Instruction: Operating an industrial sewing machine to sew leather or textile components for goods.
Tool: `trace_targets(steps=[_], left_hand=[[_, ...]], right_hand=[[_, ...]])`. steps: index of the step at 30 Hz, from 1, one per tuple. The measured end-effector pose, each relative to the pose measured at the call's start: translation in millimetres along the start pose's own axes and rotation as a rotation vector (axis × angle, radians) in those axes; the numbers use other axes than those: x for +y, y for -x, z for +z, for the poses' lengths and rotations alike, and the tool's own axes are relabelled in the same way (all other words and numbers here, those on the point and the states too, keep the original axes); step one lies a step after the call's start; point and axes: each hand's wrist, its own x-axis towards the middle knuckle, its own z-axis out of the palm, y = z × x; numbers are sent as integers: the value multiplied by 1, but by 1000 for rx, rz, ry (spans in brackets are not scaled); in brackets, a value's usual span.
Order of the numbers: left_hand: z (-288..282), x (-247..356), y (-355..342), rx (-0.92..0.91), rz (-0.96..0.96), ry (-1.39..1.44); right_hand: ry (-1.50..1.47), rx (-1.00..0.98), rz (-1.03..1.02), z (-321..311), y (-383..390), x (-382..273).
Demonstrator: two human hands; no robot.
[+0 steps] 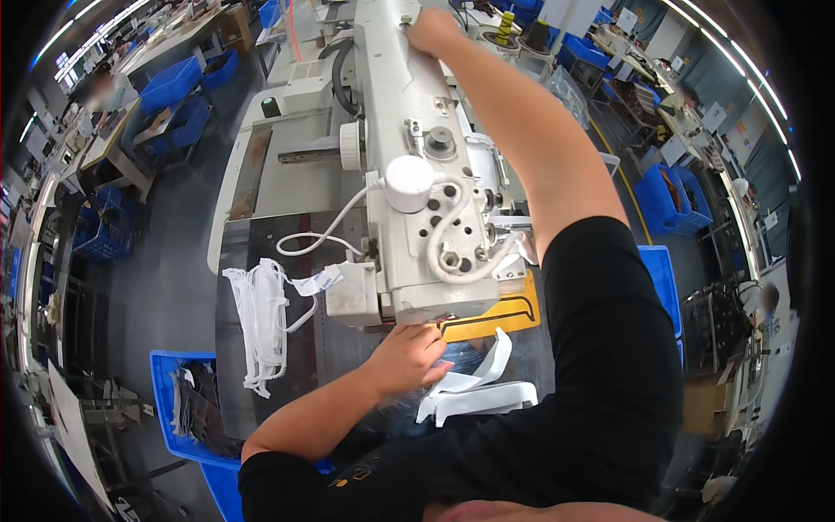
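A white industrial sewing machine [396,104] fills the centre. My right hand [432,35] reaches to the far top of its head, fingers curled at a small metal fitting; what they hold is unclear. My left hand [410,357] is closed just below the needle end, its fingertips partly hidden. To its right a yellow plate with a black slot [509,317] lies under the machine, and white curved pieces [478,398] lie nearer me. A pile of white frilled strips [261,326] lies on the dark work surface [243,252] to the left.
Blue crates stand at lower left [159,396] with dark pieces inside and at the right [665,291]. Thread cones [504,26] stand behind the machine. Other people [109,91] sit at workbenches along both sides; a grey aisle runs on the left.
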Motion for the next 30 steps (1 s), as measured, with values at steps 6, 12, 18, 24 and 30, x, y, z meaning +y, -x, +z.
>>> trace_targets(steps=[6, 12, 18, 24, 30], left_hand=[[2, 4, -3, -132, -70, 73], [2, 1, -2, -79, -62, 53], [2, 1, -2, -91, -60, 57], [0, -1, -1, -35, -11, 20], [-2, 2, -6, -14, -2, 18]], right_hand=[[138, 96, -635, 0, -15, 110], [-1675, -406, -255, -110, 105, 80], [-538, -220, -340, -172, 240, -2], [-236, -360, -441, -192, 280, -23], [77, -248, -435, -199, 250, -3]])
